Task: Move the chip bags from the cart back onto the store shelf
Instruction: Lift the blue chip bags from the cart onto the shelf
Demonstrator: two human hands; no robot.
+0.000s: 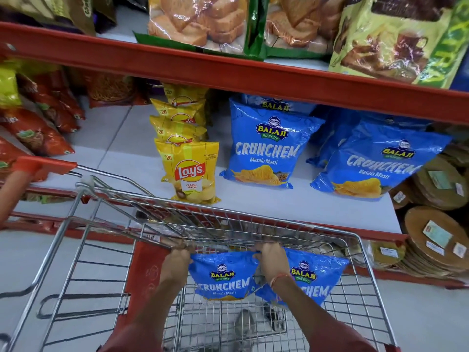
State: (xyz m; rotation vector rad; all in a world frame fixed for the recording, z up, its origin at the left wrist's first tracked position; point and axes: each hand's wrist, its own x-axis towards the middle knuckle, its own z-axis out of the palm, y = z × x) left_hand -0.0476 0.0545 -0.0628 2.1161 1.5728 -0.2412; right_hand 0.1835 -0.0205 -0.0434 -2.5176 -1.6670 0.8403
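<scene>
Inside the wire cart [370, 288] a blue Balaji Crunchem chip bag [223, 278] hangs upright, gripped at its top corners by both hands. My left hand [179, 260] pinches its left corner and my right hand [272, 259] its right corner. A second blue Crunchem bag [317, 275] lies behind my right wrist in the cart. On the white shelf [304, 207] in front stand more blue Crunchem bags [269, 146] [375, 161] and a row of yellow Lay's bags [191, 168].
Red shelf edges [228, 72] run above and below the chip row. Rusk packs [198, 21] fill the upper shelf, orange snack bags [35, 128] sit at left, round papad packs [431, 240] at right. Another person's arm [10, 191] rests by the cart's red handle [43, 163].
</scene>
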